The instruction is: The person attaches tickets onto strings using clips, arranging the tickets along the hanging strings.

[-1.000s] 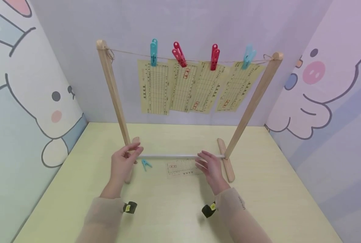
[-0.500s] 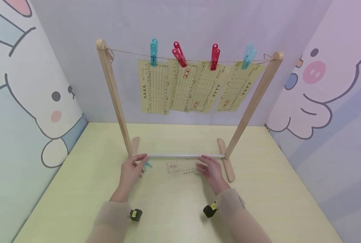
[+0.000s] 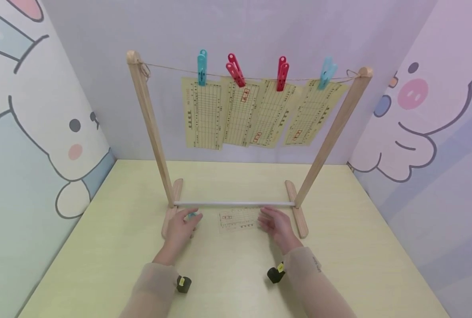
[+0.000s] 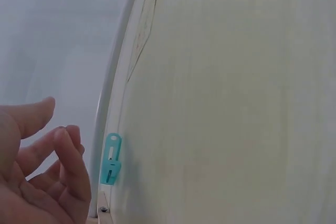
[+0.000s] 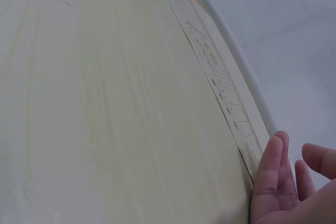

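My left hand hovers beside a turquoise clothespin that lies on the table, partly hidden by the fingers in the head view. In the left wrist view, a gap separates thumb and fingers from the clothespin, and nothing is between them. A printed paper slip lies flat just in front of the rack's white rod. Over the slip's right end is my right hand, its fingers loosely bent and its thumb apart, holding nothing. Whether those fingers touch the slip I cannot tell.
A wooden rack stands behind my hands, with a left post and a right post. Along its string several printed slips hang from turquoise clothespins and red clothespins. Its feet rest on the table.
My left hand has come down and to the right, from the rack's left post to the clothespin on the table. The right hand has lowered slightly over the slip.
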`<move>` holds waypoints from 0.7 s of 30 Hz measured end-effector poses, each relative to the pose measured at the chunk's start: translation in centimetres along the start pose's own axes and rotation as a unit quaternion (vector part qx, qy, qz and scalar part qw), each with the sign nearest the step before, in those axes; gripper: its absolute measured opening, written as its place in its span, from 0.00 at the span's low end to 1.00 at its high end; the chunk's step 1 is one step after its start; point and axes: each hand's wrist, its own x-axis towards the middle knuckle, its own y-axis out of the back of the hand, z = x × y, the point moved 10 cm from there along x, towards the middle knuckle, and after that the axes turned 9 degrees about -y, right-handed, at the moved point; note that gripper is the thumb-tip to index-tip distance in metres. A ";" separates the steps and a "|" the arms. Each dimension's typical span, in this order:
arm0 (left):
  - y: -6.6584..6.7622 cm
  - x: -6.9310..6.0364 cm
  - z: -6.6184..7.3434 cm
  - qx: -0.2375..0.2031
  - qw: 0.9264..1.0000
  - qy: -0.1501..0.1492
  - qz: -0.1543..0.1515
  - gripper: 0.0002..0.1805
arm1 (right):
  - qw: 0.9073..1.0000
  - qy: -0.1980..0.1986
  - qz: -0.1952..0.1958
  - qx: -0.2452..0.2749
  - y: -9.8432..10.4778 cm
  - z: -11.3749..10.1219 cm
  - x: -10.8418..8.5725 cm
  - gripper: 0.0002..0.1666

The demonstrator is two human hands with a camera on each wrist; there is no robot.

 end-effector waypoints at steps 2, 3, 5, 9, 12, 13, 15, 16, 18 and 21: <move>-0.2 0.0 -0.1 0.014 1.000 -0.001 -0.005 0.26 | 1.000 -0.007 -0.003 -0.005 0.1 0.1 0.1 0.25; -0.3 0.0 -0.1 0.022 1.000 -0.003 -0.007 0.26 | 1.000 -0.011 -0.005 -0.007 0.1 0.2 0.2 0.24; -0.4 0.0 0.0 0.038 0.999 -0.011 -0.011 0.27 | 1.000 -0.019 -0.011 -0.010 0.2 0.3 0.2 0.24; -0.6 0.1 0.3 0.061 0.997 -0.029 -0.022 0.28 | 0.999 -0.033 -0.019 -0.019 0.1 0.4 0.3 0.26; -0.7 0.1 0.1 0.069 0.997 -0.023 -0.036 0.29 | 0.999 -0.036 -0.022 -0.029 0.0 0.3 0.2 0.28; -0.9 0.2 0.0 0.070 0.996 -0.020 -0.042 0.29 | 0.999 -0.036 -0.022 -0.032 -0.1 0.3 0.1 0.28; -1.1 0.2 -0.3 0.067 0.996 -0.013 -0.054 0.29 | 0.998 -0.033 -0.023 -0.040 -0.1 0.3 0.1 0.28; -1.2 0.1 -0.4 0.064 0.996 -0.010 -0.059 0.29 | 0.998 -0.031 -0.023 -0.042 -0.1 0.4 0.0 0.28; -1.3 0.1 -0.5 0.056 0.996 -0.010 -0.067 0.28 | 0.998 -0.029 -0.022 -0.049 -0.1 0.4 0.0 0.28; -1.3 -0.1 -0.6 0.046 0.996 -0.012 -0.070 0.27 | 0.998 -0.026 -0.021 -0.056 0.0 0.6 -0.1 0.28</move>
